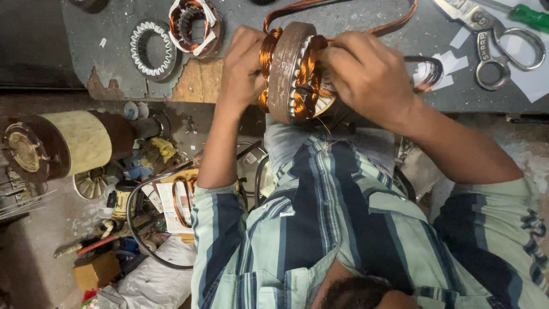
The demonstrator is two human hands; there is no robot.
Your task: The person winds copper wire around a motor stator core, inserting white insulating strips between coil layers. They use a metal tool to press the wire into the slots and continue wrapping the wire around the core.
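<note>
A round motor stator with a rusty iron core and copper windings stands on edge at the front of the grey workbench. My left hand grips its left side, over the copper coil ends. My right hand covers its right side, fingers pressed into the windings and white slot paper. A loose loop of copper wire runs from the stator across the bench behind my hands. My striped shirt fills the lower part of the view.
On the bench lie an empty toothed stator core, another wound stator, steel scissors and a green-handled screwdriver. On the floor to the left sit a large cylindrical motor part, copper coils and scattered tools.
</note>
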